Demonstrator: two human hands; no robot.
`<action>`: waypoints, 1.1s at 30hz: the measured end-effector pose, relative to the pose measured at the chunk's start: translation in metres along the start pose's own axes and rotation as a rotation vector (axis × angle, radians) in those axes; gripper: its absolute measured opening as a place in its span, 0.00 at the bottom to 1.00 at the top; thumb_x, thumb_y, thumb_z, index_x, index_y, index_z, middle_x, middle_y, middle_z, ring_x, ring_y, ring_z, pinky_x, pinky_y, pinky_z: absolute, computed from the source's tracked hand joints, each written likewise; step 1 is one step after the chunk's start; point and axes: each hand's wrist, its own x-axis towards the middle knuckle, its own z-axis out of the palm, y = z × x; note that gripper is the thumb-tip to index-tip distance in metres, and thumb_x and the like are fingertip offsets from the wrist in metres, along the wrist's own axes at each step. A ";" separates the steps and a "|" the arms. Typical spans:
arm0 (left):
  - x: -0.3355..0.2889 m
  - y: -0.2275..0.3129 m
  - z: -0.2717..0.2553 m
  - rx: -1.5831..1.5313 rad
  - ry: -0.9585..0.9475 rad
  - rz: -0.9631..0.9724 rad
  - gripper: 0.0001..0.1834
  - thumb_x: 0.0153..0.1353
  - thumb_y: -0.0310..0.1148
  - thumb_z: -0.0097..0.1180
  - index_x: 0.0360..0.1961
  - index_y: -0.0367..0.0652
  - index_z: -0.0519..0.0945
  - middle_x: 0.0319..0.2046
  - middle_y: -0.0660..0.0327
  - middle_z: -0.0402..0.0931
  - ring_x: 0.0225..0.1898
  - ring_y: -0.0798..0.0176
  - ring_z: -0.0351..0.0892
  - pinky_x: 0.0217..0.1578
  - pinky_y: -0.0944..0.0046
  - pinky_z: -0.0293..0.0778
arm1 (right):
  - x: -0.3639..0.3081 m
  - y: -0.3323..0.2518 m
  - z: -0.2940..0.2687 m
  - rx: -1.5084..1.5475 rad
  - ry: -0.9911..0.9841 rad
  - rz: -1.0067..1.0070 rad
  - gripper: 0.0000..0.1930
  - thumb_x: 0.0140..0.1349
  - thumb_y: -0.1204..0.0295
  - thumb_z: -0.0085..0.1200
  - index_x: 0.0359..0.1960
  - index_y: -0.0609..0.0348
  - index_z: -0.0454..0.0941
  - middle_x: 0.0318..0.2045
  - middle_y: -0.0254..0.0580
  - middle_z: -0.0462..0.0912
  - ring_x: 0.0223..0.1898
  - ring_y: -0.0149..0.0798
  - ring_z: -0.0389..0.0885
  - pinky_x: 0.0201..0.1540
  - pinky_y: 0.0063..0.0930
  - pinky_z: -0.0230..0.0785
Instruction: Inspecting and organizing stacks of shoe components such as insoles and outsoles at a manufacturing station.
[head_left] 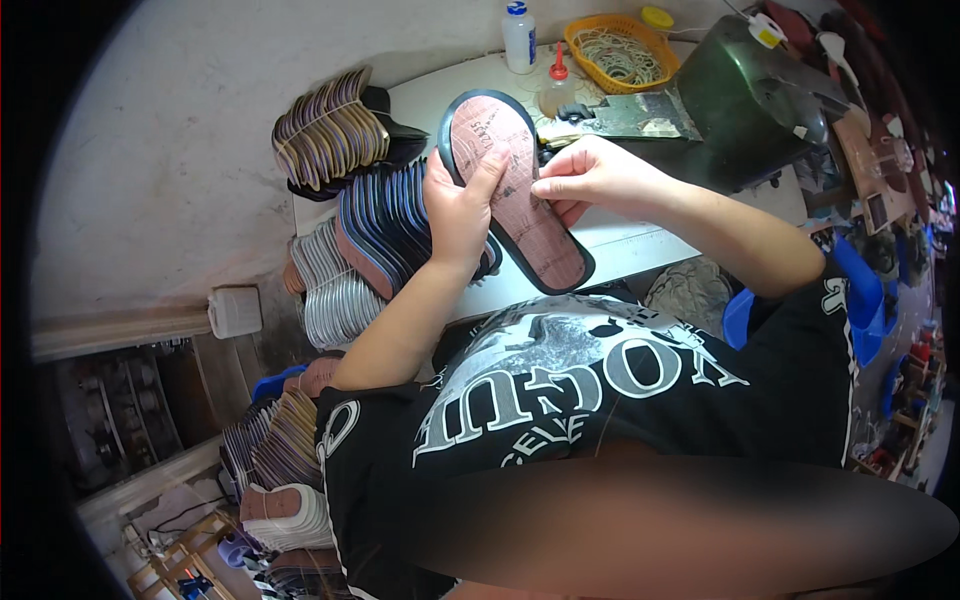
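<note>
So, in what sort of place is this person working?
Probably a footwear workshop, judging by the black-rimmed, reddish-brown shoe sole being handled, the packed rows of similar soles, and the red-nozzled squeeze bottle on the white table.

At upper centre, the sole (530,225) is between the hands (460,218) above the surface (618,248), stacked soles (325,135) to its left, a bottle (519,45) behind, and a basket (585,62) of cords (625,58) behind right.
</note>
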 end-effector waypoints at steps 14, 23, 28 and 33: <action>0.079 -0.080 0.016 0.245 0.034 -0.211 0.17 0.51 0.34 0.65 0.38 0.32 0.81 0.40 0.52 0.75 0.40 0.62 0.77 0.42 0.64 0.73 | 0.026 0.068 -0.024 0.668 0.346 -0.274 0.11 0.62 0.69 0.55 0.40 0.66 0.79 0.31 0.36 0.81 0.29 0.23 0.78 0.32 0.15 0.70; 0.084 -0.075 0.033 0.010 0.046 -0.289 0.16 0.55 0.30 0.61 0.41 0.29 0.78 0.36 0.55 0.80 0.35 0.65 0.80 0.38 0.67 0.76 | 0.005 0.084 -0.032 0.791 0.290 -0.224 0.14 0.63 0.68 0.53 0.41 0.70 0.78 0.35 0.42 0.82 0.34 0.28 0.81 0.38 0.21 0.73; 0.095 -0.077 0.036 0.069 0.079 -0.277 0.18 0.57 0.32 0.60 0.44 0.30 0.75 0.38 0.54 0.79 0.35 0.64 0.80 0.38 0.66 0.76 | -0.018 0.078 -0.013 0.787 0.055 0.101 0.18 0.61 0.62 0.55 0.41 0.69 0.76 0.32 0.48 0.83 0.31 0.34 0.84 0.31 0.24 0.78; 0.112 -0.069 0.032 0.147 -0.044 -0.469 0.22 0.57 0.38 0.61 0.45 0.28 0.75 0.39 0.53 0.80 0.37 0.63 0.80 0.40 0.66 0.75 | 0.002 0.082 0.006 0.887 0.185 -0.073 0.17 0.65 0.65 0.47 0.43 0.71 0.74 0.33 0.50 0.82 0.35 0.38 0.84 0.38 0.27 0.77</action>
